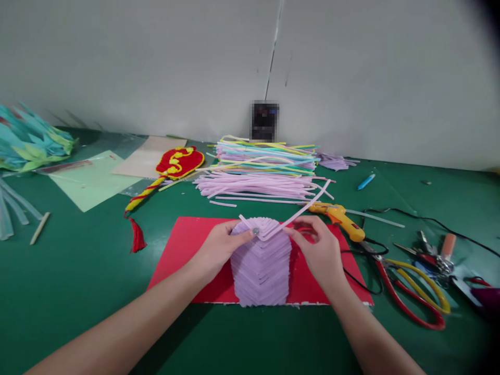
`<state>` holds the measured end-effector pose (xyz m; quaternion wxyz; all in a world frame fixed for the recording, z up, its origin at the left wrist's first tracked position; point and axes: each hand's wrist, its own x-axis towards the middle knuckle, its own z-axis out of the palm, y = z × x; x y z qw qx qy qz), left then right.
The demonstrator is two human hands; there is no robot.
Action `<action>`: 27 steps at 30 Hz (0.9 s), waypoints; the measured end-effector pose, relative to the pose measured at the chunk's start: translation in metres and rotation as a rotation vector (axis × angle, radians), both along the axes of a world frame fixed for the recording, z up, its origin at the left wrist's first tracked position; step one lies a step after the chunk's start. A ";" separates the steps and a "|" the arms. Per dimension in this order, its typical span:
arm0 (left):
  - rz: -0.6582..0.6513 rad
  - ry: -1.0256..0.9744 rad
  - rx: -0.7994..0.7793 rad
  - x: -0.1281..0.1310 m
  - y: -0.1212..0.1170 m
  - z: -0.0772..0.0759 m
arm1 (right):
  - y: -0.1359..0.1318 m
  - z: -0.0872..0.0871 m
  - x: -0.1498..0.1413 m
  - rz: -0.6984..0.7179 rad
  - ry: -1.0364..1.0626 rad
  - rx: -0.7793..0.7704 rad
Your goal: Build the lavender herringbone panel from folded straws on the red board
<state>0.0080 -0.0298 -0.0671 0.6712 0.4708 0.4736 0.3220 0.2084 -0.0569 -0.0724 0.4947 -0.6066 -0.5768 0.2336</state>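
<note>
A lilac panel (261, 276) of pipe cleaners laid in V-shaped rows lies over a red board (183, 250). My left hand (226, 240) is closed at the panel's upper left edge, thumb on top and fingers hidden beneath. Between the thumb and fingertips of my right hand (314, 240) is a loose lilac pipe cleaner (308, 204). One end of it angles up and to the right past that hand. Its other part bends into a V along the top rows, close to my left thumb.
Behind the board lie bundled pipe cleaners (253, 185). A yellow glue gun (344, 219), its cord, and red-and-yellow-handled scissors (414, 291) lie at right. A red-and-yellow fan-shaped ornament (179, 162) is at back left, with glue sticks (15, 205) farther left. A wall rises behind.
</note>
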 end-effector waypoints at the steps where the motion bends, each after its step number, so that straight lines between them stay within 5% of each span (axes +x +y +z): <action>1: -0.010 0.003 0.001 0.000 0.000 0.000 | 0.001 -0.001 -0.001 0.042 0.090 -0.062; 5: -0.050 0.009 0.003 0.000 0.001 0.001 | 0.002 -0.004 -0.006 0.156 0.290 -0.152; 27: -0.069 0.034 0.008 0.000 0.001 0.002 | 0.002 -0.012 -0.012 0.080 0.568 -0.204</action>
